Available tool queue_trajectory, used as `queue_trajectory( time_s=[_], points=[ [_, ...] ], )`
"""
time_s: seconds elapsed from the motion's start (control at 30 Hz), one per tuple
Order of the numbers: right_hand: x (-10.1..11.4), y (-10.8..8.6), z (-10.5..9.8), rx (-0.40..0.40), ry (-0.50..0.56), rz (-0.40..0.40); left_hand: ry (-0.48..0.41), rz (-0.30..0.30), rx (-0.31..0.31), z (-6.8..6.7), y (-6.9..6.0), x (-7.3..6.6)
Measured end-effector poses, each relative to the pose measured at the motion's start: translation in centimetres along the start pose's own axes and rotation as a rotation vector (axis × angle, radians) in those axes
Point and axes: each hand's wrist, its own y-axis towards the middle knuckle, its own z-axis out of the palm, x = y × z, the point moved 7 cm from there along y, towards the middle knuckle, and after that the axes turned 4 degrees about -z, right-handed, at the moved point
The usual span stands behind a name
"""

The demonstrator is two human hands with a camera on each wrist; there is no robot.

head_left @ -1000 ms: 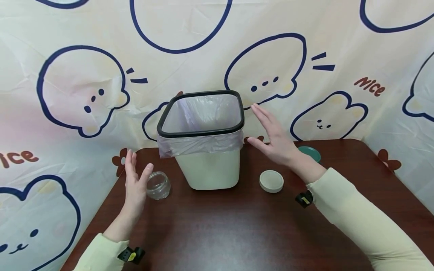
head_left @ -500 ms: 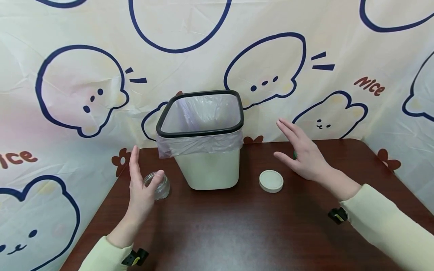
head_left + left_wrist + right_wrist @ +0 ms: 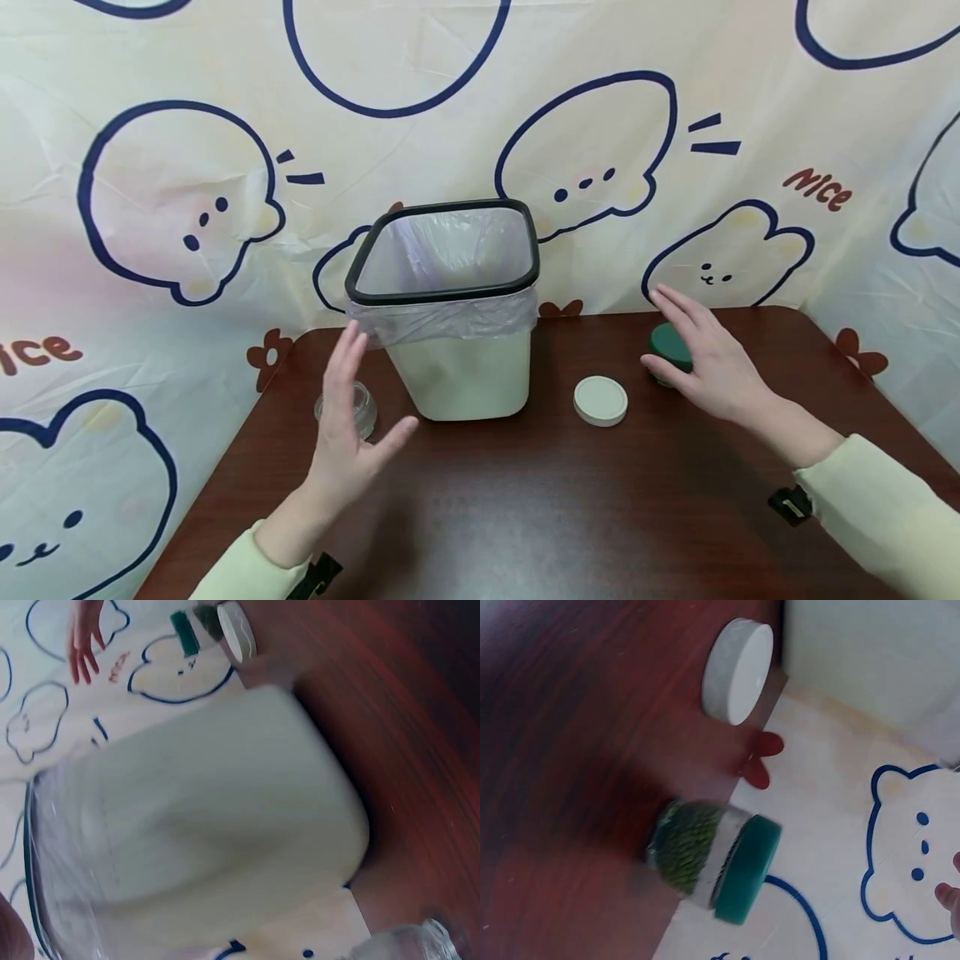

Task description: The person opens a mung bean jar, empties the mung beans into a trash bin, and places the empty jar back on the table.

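Note:
My left hand [image 3: 352, 454] is raised over the table with fingers extended and thumb spread, holding nothing. Behind its fingers stands a clear glass jar [image 3: 364, 410], partly hidden. My right hand [image 3: 712, 371], its fingers also extended, hovers by a jar with a green screw lid [image 3: 670, 346], and cannot be seen gripping it. Seen from the right wrist, that green-lidded jar [image 3: 705, 851] is clear and partly filled with small green bits, perhaps beans. A white round lid [image 3: 600, 401] lies on the table to the left of it.
A pale green trash bin [image 3: 472, 379] with a black rim and a translucent liner bag [image 3: 450, 321] stands upright at the back middle of the dark wooden table [image 3: 510, 508]. A cartoon-printed cloth [image 3: 585, 50] hangs right behind it.
The left hand has moved right, crossing in front of the glass jar. The right hand has drawn away from the bin, rightward and down, to the green-lidded jar.

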Motion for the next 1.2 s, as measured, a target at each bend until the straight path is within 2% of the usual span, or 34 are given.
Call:
queue_trajectory(
  time_s=[0.07,0.13,0.2,0.3,0.53,0.7,0.9,1.2],
  points=[
    [-0.5,-0.5,-0.1,-0.006,-0.003,0.016,0.010,0.083,0.016,0.7,-0.1,-1.0],
    [-1.0,-1.0,-0.3,-0.010,-0.007,0.032,0.002,0.137,0.042,1.5,-0.2,-1.7],
    [-1.5,-1.4,-0.3,-0.010,-0.013,0.048,-0.008,0.160,0.079,2.3,-0.4,-2.1],
    [-2.2,-2.0,-0.3,-0.006,-0.024,0.076,-0.027,0.160,0.137,3.5,-0.7,-2.3],
    [-3.7,-3.0,-0.5,0.008,-0.019,0.154,-0.050,0.096,0.269,5.8,-1.4,-2.0],
    [-4.9,-3.9,-0.4,0.019,0.005,0.235,-0.082,0.013,0.369,7.4,-1.6,-1.5],
    [-6.0,-4.8,-0.1,0.034,0.078,0.329,-0.122,-0.067,0.442,9.1,-1.8,-1.0],
    [-6.6,-6.1,1.0,0.050,0.164,0.390,-0.173,-0.147,0.529,11.7,-2.1,-0.8]
  ],
)
